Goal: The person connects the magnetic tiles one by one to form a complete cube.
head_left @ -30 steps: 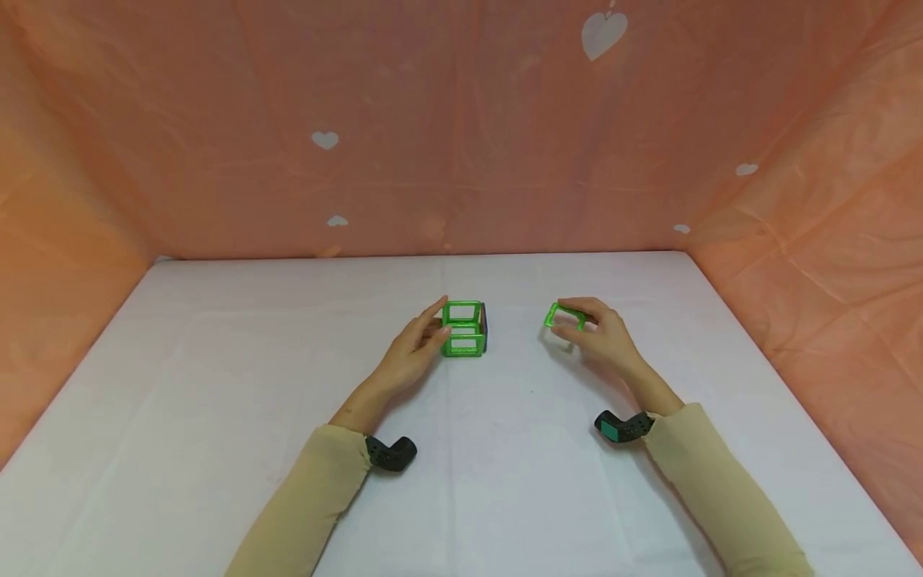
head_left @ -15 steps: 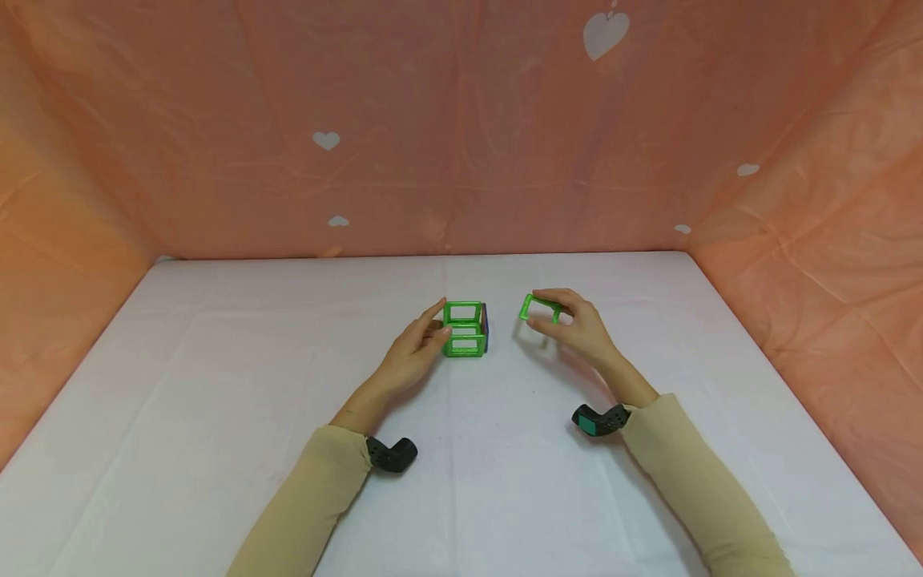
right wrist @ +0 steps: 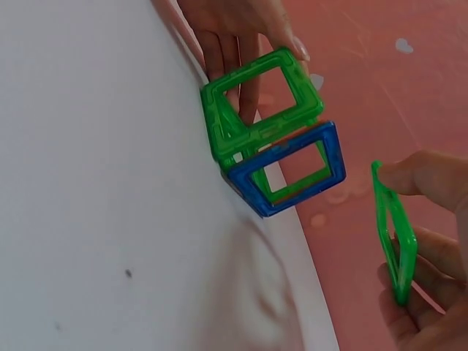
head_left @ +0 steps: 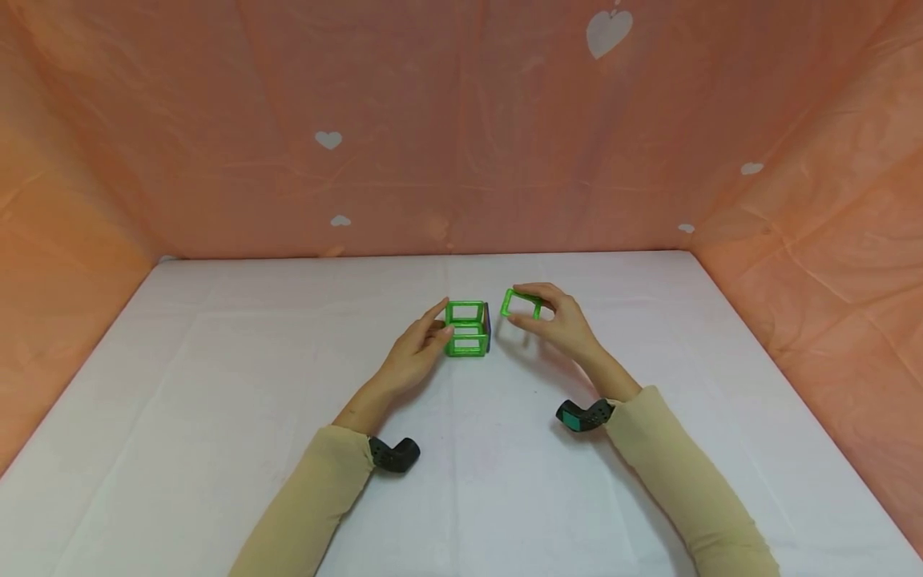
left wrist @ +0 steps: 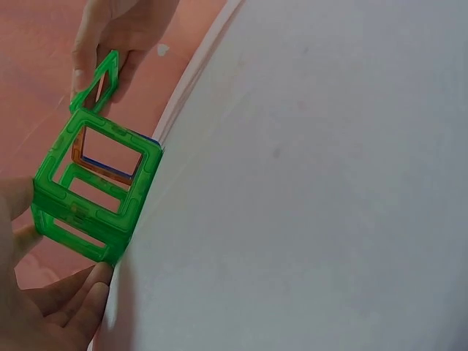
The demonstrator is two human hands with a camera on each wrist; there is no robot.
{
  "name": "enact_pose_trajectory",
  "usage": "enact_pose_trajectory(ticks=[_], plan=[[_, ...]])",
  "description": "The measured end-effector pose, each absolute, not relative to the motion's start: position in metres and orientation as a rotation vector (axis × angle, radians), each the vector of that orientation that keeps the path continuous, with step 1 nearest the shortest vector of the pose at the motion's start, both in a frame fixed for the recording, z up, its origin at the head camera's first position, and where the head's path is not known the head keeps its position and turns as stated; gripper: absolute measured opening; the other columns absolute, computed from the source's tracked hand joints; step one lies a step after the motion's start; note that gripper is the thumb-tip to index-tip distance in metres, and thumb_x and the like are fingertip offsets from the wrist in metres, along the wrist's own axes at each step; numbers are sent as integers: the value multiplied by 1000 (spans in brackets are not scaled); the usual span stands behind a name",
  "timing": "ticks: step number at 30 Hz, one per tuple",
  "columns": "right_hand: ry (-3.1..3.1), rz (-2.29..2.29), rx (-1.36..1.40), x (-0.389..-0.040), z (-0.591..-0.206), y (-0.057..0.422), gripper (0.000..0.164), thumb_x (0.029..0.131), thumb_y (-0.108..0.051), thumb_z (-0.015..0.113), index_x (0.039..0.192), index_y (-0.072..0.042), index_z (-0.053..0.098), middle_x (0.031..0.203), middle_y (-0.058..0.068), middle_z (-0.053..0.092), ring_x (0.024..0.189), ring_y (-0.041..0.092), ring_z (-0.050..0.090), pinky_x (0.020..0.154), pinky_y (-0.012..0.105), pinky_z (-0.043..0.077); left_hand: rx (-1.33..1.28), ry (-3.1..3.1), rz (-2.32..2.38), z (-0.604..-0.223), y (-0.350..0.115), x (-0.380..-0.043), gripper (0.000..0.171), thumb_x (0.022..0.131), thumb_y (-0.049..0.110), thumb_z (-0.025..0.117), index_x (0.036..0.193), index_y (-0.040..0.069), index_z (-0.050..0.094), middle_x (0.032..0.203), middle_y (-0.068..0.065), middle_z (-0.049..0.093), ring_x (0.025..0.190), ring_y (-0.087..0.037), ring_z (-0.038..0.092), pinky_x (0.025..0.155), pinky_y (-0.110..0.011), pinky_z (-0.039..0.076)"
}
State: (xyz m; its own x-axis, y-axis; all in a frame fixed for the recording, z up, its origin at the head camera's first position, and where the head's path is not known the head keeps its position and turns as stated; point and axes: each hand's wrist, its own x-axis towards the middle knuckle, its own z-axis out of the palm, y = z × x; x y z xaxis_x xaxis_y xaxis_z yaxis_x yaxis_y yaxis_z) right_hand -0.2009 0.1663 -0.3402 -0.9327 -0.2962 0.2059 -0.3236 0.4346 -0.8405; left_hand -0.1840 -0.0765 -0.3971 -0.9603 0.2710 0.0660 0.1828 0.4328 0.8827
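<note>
A small cube-like frame of square magnetic tiles (head_left: pixel 466 324) stands on the white table. Most of its tiles are green, with a blue tile (right wrist: pixel 252 197) on its right side. Through the frame, the left wrist view also shows an orange tile (left wrist: pixel 106 172). My left hand (head_left: pixel 406 361) holds the frame from its left side, thumb in front and fingers behind. Just right of the blue side, my right hand (head_left: pixel 570 328) pinches a single green magnetic tile (right wrist: pixel 409 252) by its edges, raised above the table and tilted. A gap separates that tile from the blue one.
White cloth covers the table (head_left: pixel 490 481). An orange curtain (head_left: pixel 461 128) with pale hearts hangs behind it and along both sides. Each wrist wears a black camera mount, the left mount (head_left: pixel 395 455) lying near the tabletop.
My right hand has moved left and slightly farther away, carrying the green magnetic tile closer to the frame. The left hand and the frame have stayed almost in place.
</note>
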Motion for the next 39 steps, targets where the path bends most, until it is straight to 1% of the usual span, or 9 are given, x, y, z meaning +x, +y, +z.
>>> enact_pose_trajectory(ticks=[7, 16, 20, 23, 29, 31, 33, 38, 39], plan=[[-2646, 1560, 578, -197, -334, 159, 47, 84, 0, 69, 127, 11, 54, 131, 26, 52, 128, 37, 44, 110, 47, 33, 419, 2608, 1559, -398, -76, -185, 54, 103, 27, 45, 153, 16, 27, 135, -23, 50, 120, -34, 54, 104, -46, 40], [-2621, 1555, 645, -198, -336, 150, 45, 82, 0, 70, 124, 11, 57, 129, 27, 54, 126, 39, 47, 108, 48, 35, 429, 2607, 1564, -398, -77, -185, 54, 102, 27, 45, 152, 16, 27, 135, -23, 50, 120, -35, 54, 103, -46, 41], [-2600, 1559, 686, -210, -353, 151, 45, 82, -2, 72, 124, 8, 58, 129, 25, 55, 126, 37, 47, 108, 50, 35, 433, 2611, 1565, -398, -77, -185, 54, 102, 27, 45, 152, 15, 27, 135, -23, 51, 119, -35, 55, 103, -46, 41], [-2594, 1570, 698, -219, -366, 152, 45, 82, -6, 74, 124, 2, 61, 129, 19, 57, 126, 33, 48, 108, 49, 35, 434, 2609, 1570, -398, -77, -185, 54, 102, 28, 45, 152, 16, 28, 134, -23, 51, 118, -34, 56, 103, -46, 42], [-2577, 1570, 743, -221, -368, 149, 44, 81, -10, 76, 122, -4, 64, 127, 14, 59, 124, 28, 50, 107, 48, 36, 433, 2598, 1570, -398, -77, -186, 54, 103, 28, 45, 152, 16, 27, 135, -23, 51, 119, -34, 55, 103, -46, 41], [-2568, 1560, 777, -221, -368, 147, 43, 81, -10, 76, 122, -4, 64, 126, 13, 60, 123, 27, 51, 106, 47, 37, 428, 2596, 1565, -399, -78, -186, 54, 103, 29, 44, 153, 17, 27, 135, -22, 51, 119, -34, 55, 103, -47, 41], [-2576, 1554, 802, -215, -360, 144, 43, 81, -7, 75, 122, 0, 63, 125, 17, 60, 123, 30, 51, 106, 48, 37, 425, 2596, 1557, -400, -78, -187, 54, 103, 29, 44, 153, 18, 26, 135, -22, 50, 120, -34, 55, 103, -47, 41], [-2591, 1580, 846, -214, -358, 139, 45, 81, -7, 76, 124, 0, 62, 126, 18, 59, 123, 31, 51, 107, 49, 35, 412, 2600, 1546, -401, -78, -187, 55, 103, 31, 44, 153, 19, 26, 136, -21, 50, 120, -34, 54, 104, -47, 40], [-2590, 1578, 856, -217, -362, 139, 46, 81, -8, 76, 124, -2, 62, 126, 16, 59, 122, 30, 51, 107, 48, 36, 414, 2602, 1546, -401, -78, -186, 54, 103, 30, 44, 153, 19, 26, 136, -21, 50, 120, -34, 54, 103, -47, 41]])
